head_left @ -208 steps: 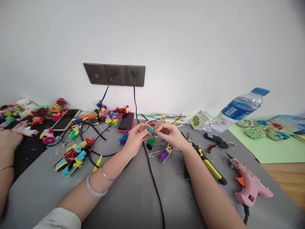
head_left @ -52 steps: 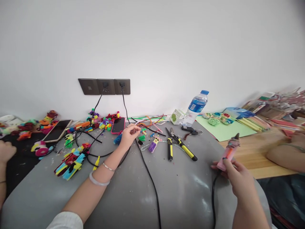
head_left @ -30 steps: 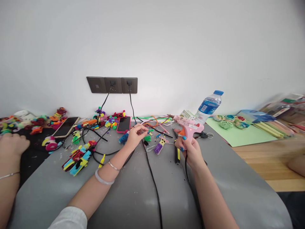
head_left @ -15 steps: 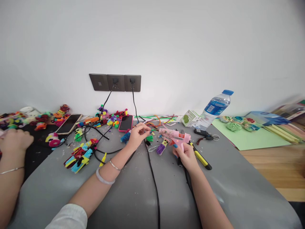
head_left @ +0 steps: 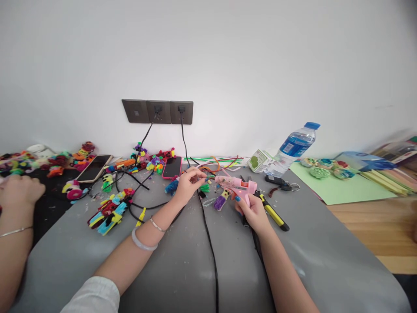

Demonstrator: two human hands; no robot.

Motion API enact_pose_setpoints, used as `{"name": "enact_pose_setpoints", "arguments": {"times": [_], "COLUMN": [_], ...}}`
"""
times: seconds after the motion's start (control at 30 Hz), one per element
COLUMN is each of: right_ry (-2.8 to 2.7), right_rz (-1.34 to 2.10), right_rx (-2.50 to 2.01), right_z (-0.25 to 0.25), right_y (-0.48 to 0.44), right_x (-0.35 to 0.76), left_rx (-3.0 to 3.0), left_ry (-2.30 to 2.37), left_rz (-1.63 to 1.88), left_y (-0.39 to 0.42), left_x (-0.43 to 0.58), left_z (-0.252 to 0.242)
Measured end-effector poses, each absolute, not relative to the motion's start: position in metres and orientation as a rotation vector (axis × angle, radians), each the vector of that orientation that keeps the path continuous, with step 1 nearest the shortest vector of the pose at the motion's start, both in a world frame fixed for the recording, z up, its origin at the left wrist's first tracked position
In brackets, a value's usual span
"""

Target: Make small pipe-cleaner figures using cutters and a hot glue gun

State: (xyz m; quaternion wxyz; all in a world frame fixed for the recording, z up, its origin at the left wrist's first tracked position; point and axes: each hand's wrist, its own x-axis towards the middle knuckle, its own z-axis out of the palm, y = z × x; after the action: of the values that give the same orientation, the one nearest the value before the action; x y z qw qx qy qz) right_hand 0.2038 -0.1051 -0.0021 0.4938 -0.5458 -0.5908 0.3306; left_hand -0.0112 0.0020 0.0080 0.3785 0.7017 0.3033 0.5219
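My right hand (head_left: 252,211) grips the handle of a pink glue gun (head_left: 239,186), its nozzle pointing left. My left hand (head_left: 190,184) is pinched just left of the nozzle, around a small piece too tiny to name, with a bit of green showing at the fingertips. Below the nozzle lies a small purple and yellow fuzzy figure (head_left: 222,200). A green fuzzy piece (head_left: 204,188) and a blue fuzzy piece (head_left: 171,186) rest beside my left hand. The yellow-and-black cutter (head_left: 275,216) lies right of my right hand.
Black cables (head_left: 208,243) run across the grey table from the wall sockets (head_left: 180,114). Colourful fuzzy figures (head_left: 109,211) and phones (head_left: 172,168) lie leftward. A water bottle (head_left: 295,148), car key (head_left: 282,182) and green paper (head_left: 339,191) are rightward. Another person's hand (head_left: 21,191) is at far left.
The glue gun in my right hand has shifted slightly left, bringing its nozzle closer to my left fingertips. My left hand keeps its pinch in nearly the same place.
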Motion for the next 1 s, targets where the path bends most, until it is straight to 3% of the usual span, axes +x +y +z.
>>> {"name": "enact_pose_setpoints", "arguments": {"times": [1.0], "right_ry": [-1.386], "right_rz": [0.672], "right_rx": [-1.415], "right_z": [-0.018], "right_y": [-0.102], "right_x": [0.21], "left_rx": [1.809], "left_ry": [0.798], "left_rz": [1.408], "left_y": [-0.001], "left_x": [-0.012], "left_z": [0.013]}}
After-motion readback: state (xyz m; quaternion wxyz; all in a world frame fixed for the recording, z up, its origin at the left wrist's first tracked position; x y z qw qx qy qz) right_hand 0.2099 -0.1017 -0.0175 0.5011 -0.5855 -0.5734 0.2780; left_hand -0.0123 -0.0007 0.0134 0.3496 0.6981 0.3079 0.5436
